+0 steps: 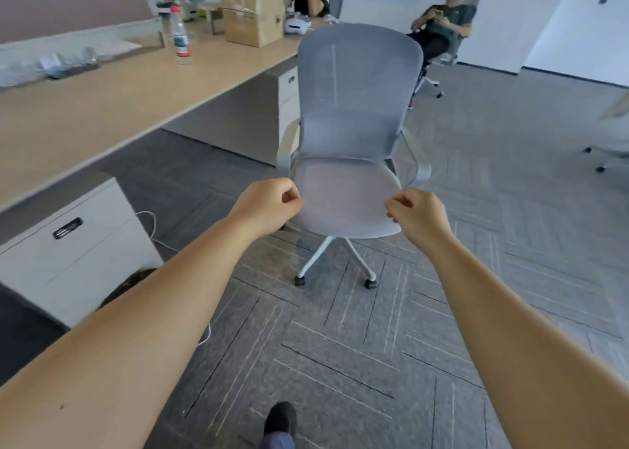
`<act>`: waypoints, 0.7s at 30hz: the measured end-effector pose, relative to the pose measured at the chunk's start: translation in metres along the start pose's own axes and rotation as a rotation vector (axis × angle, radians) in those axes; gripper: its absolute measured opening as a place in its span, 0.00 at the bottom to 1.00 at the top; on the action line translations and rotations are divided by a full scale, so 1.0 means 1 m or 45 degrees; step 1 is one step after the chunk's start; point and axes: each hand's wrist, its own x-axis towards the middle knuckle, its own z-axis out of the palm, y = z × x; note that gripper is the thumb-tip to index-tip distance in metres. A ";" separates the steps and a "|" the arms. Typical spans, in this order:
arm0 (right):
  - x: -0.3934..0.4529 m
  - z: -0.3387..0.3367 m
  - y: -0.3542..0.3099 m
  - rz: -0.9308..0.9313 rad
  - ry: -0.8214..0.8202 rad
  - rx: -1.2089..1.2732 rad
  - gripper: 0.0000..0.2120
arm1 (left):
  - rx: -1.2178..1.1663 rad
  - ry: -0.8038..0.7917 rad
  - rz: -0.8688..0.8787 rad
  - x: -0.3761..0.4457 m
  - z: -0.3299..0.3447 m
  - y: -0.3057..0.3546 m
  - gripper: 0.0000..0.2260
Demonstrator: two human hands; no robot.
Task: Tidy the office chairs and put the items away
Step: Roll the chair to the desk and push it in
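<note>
We're barely getting started: left hand and right hand are curling loosely, grasping nothing, at the chair sitting out from the desk, bottle still on it.

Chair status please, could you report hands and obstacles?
Left hand and right hand curled, empty, at seat front. Grey chair beside desk, untucked. Floor ahead clear.

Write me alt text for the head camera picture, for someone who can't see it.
A person's two bare arms reach toward a grey mesh office chair on white castor legs, the left hand and right hand loosely curled at either side of its seat. A long light wooden desk runs along the left, holding a clear plastic water bottle and a cardboard box.
</note>
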 end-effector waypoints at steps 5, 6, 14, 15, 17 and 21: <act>0.088 -0.008 0.014 0.093 0.093 0.002 0.11 | -0.032 -0.084 0.049 0.102 0.023 0.012 0.09; 0.104 -0.010 0.016 0.100 0.105 0.005 0.11 | -0.038 -0.093 0.052 0.121 0.027 0.014 0.09; 0.216 -0.057 0.054 0.171 0.192 0.024 0.10 | -0.057 -0.164 0.053 0.248 0.077 0.063 0.10; 0.230 -0.065 0.062 0.180 0.207 0.033 0.11 | -0.061 -0.171 0.051 0.261 0.086 0.071 0.10; 0.259 -0.080 0.081 0.185 0.209 0.032 0.11 | -0.068 -0.174 0.038 0.289 0.105 0.086 0.08; 0.327 -0.111 0.124 0.169 0.160 0.021 0.11 | -0.121 -0.138 -0.001 0.344 0.149 0.117 0.05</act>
